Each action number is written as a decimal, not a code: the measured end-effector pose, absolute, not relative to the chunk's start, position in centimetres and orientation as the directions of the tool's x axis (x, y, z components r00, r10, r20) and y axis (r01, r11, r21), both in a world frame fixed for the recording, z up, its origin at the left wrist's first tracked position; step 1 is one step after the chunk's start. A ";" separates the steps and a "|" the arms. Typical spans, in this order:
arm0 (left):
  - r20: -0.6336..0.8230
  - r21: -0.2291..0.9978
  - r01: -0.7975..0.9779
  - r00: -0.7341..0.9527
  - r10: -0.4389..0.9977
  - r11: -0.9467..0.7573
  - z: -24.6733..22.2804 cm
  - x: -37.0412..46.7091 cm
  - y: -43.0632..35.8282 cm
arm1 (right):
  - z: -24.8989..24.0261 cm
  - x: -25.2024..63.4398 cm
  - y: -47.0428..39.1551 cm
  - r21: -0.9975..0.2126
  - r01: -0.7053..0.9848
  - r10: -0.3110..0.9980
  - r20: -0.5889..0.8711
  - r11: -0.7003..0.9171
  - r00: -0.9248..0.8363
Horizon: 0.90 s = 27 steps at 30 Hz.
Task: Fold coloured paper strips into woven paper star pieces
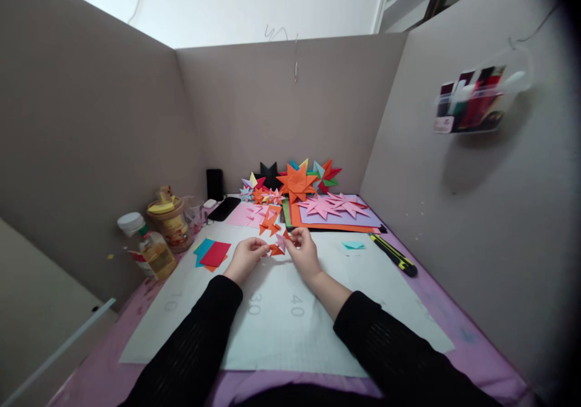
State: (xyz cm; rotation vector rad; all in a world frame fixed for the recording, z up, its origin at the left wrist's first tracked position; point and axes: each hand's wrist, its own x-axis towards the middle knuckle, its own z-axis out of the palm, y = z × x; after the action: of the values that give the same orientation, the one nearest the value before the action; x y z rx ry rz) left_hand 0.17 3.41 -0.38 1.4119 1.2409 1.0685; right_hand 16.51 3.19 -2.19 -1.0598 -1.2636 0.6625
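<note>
Folded paper point(280, 242), pinched by left hand point(247, 258) and right hand point(304, 253); amber liquid point(161, 264) in clear bottle point(153, 247).

To your left, bottle point(160, 260) of amber liquid stood near yellow-topped jar point(172, 228). Beyond, black phone point(224, 209) lay flat near small white case point(209, 204). To your right lay black-and-yellow cutter point(393, 254); higher up, clear container point(472, 101) hung at right partition point(411, 171). Wire hook point(296, 71) dangled before back partition point(254, 104).

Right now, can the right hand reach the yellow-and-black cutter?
Probably yes: only a small turquoise paper lies between the right hand and the cutter, though that hand holds orange-and-pink paper.
</note>
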 end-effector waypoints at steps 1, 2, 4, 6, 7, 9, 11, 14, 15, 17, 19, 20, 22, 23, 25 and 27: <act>0.027 0.984 0.172 0.109 0.994 -0.046 -0.4 0.2 3.4 | -2.2 16.5 3.2 -0.904 0.145 0.877 0.426 0.402 0.223; 0.027 0.984 0.170 0.114 0.993 -0.046 -0.4 0.2 3.4 | -2.2 16.5 3.2 -0.905 0.145 0.877 0.424 0.400 0.225; 0.026 0.985 0.167 0.120 0.992 -0.046 -0.4 0.2 3.4 | -2.2 16.5 3.3 -0.904 0.147 0.874 0.426 0.401 0.234; 0.027 0.985 0.167 0.121 0.992 -0.047 -0.4 0.2 3.4 | -2.3 16.5 3.3 -0.904 0.145 0.874 0.427 0.403 0.230; 0.028 0.985 0.166 0.121 0.992 -0.048 -0.4 0.1 3.4 | -2.3 16.5 3.3 -0.904 0.141 0.877 0.425 0.403 0.225; 0.034 0.985 0.161 0.117 0.992 -0.053 -0.4 0.1 3.3 | -2.3 16.5 3.3 -0.907 0.130 0.883 0.420 0.400 0.212; 0.041 0.986 0.158 0.116 0.992 -0.060 -0.4 0.1 3.3 | -2.4 16.5 3.3 -0.909 0.125 0.885 0.415 0.397 0.208; 0.048 0.984 0.164 0.111 0.993 -0.066 -0.4 0.2 3.3 | -2.5 16.6 3.4 -0.911 0.131 0.888 0.411 0.391 0.205; 0.051 0.984 0.165 0.109 0.993 -0.069 -0.4 0.2 3.3 | -2.5 16.6 3.4 -0.911 0.133 0.889 0.410 0.390 0.204; 0.058 0.983 0.168 0.102 0.993 -0.075 -0.4 0.2 3.4 | -2.4 16.6 3.4 -0.912 0.136 0.890 0.408 0.387 0.201; 0.068 0.981 0.173 0.095 0.993 -0.084 -0.4 0.2 3.4 | -2.4 16.5 3.3 -0.913 0.135 0.893 0.405 0.384 0.198; 0.074 0.980 0.176 0.092 0.993 -0.089 -0.5 0.2 3.4 | -2.3 16.5 3.3 -0.914 0.134 0.894 0.403 0.382 0.197; 0.085 0.978 0.182 0.088 0.992 -0.100 -0.5 0.2 3.4 | -2.3 16.4 3.3 -0.915 0.129 0.894 0.402 0.383 0.196; 0.090 0.978 0.183 0.083 0.992 -0.104 -0.5 0.3 3.4 | -2.2 16.4 3.3 -0.914 0.127 0.892 0.404 0.386 0.200; 0.094 0.977 0.185 0.072 0.993 -0.106 -0.4 0.3 3.4 | -2.2 16.3 3.3 -0.912 0.122 0.890 0.409 0.392 0.202; 0.092 0.977 0.185 0.066 0.994 -0.103 -0.4 0.4 3.3 | -2.3 16.3 3.3 -0.913 0.111 0.893 0.407 0.393 0.191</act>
State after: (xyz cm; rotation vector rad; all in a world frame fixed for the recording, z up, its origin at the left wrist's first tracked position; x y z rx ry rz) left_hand 0.36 3.30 -0.42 1.4484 1.2555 1.1423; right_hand 16.31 3.27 -2.28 -1.0407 -1.2705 0.7187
